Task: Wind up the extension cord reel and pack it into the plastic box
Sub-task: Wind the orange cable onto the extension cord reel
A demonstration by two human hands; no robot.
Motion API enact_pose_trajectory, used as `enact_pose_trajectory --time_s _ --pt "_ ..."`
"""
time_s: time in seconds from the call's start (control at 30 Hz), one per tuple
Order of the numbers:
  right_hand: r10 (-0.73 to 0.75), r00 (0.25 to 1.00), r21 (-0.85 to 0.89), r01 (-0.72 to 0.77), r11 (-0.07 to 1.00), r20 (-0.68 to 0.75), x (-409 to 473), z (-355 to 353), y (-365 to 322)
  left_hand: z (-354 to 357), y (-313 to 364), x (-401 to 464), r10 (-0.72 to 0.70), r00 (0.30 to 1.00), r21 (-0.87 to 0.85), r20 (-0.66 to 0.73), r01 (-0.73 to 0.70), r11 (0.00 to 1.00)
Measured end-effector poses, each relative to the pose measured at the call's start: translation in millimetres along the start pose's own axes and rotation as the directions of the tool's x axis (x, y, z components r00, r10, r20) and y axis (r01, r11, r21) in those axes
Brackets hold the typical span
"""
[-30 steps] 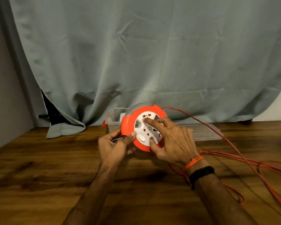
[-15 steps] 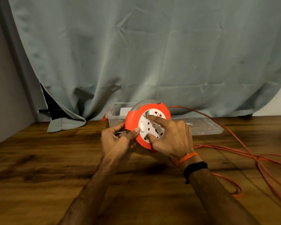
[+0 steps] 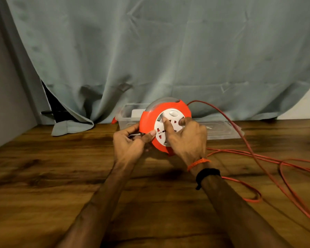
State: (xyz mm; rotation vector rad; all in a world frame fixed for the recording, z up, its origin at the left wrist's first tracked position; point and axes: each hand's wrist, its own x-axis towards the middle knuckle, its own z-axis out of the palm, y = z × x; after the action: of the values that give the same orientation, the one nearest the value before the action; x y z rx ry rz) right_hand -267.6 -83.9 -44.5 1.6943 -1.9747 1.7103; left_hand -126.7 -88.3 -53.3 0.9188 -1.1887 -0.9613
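A grey-green curtain (image 3: 168,51) hung across the far side, its hem on the wooden desk (image 3: 43,176). Loose orange cord (image 3: 268,158) trailed in loops over the desk's right half. A clear plastic box (image 3: 127,119) sat at the far edge, its lid (image 3: 222,130) just to the right. The orange reel (image 3: 150,120) stood tilted in front of the box. The left hand (image 3: 129,145) gripped its left rim, fingers curled. The right hand (image 3: 186,140) pressed curled fingers on the white socket face (image 3: 161,136). No writing was legible.

Orange-and-white reel (image 3: 150,120), orange cord (image 3: 254,156), grey-green curtain (image 3: 168,51), dark brown wood-grain table (image 3: 43,176).
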Motion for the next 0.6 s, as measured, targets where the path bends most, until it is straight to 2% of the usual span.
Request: enact_pose_trajectory --time_s 0.17,0.27,0.33,0.47,0.6 --pt "-0.208 0.978 -0.169 0.205 0.964 -0.001 2.9 -7.8 7.1 -3.7 0.1 6.2 -0.047 0.998 -0.069 -0.038 0.044 0.997" --pt "-0.404 0.914 -0.243 0.397 0.885 0.023 3.0 -13.5 9.5 -6.4 -1.5 8.1 -0.045 0.997 -0.05 -0.057 0.042 0.998" --pt "-0.485 0.871 -0.292 0.484 0.825 0.074 3.5 -15.7 11.4 -6.8 -2.9 8.8 -0.042 0.997 -0.028 -0.066 0.04 0.999" --pt "-0.543 0.81 -0.297 0.587 0.753 0.222 7.7 -17.2 15.9 -5.6 0.9 7.1 -0.071 0.996 -0.077 -0.062 0.066 0.995" --pt "-0.537 0.759 -0.239 0.635 0.734 0.367 8.7 -14.7 18.6 -7.8 2.6 5.9 -0.077 0.996 -0.098 -0.048 0.072 0.993"
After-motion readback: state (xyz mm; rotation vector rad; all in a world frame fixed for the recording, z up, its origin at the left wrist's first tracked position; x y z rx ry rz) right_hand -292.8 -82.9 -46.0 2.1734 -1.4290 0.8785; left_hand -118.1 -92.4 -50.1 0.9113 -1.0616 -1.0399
